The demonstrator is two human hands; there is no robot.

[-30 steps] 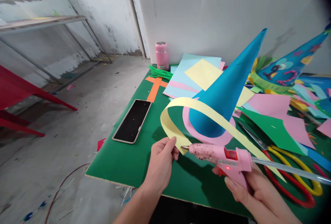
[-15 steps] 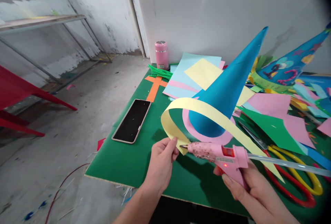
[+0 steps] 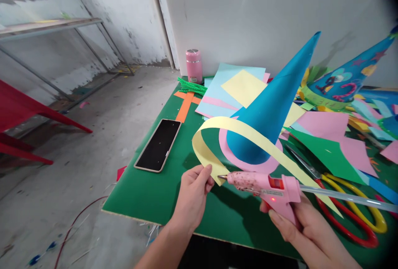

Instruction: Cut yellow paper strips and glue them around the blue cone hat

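Note:
Between thumb and fingers, my left hand (image 3: 195, 190) pinches one end of a pale yellow paper strip (image 3: 236, 124). The strip arches up and over to the right, its far end hanging near the scissors. My right hand (image 3: 298, 227) is wrapped round the handle of a pink glue gun (image 3: 264, 185), with a red light lit on its side. The gun's metal nozzle points left at the strip's pinched end; whether it touches the paper I cannot tell. A clear glue stick (image 3: 342, 194) sticks out of its back. Behind the strip stands a blue paper cone (image 3: 267, 115) with a pink brim (image 3: 225, 149).
A phone (image 3: 158, 145) lies left on the green table (image 3: 143, 196). Red-and-yellow-handled scissors (image 3: 348, 211) lie at right. Farther back are green pipe cleaners (image 3: 189, 86), a pink flask (image 3: 194, 66), paper sheets (image 3: 245, 86) and a decorated cone hat (image 3: 338, 82). A red chair (image 3: 27, 115) stands left.
The glue gun has shifted very slightly to the right along with my right hand. My left hand keeps its pinch on the strip. Otherwise the scene looks the same.

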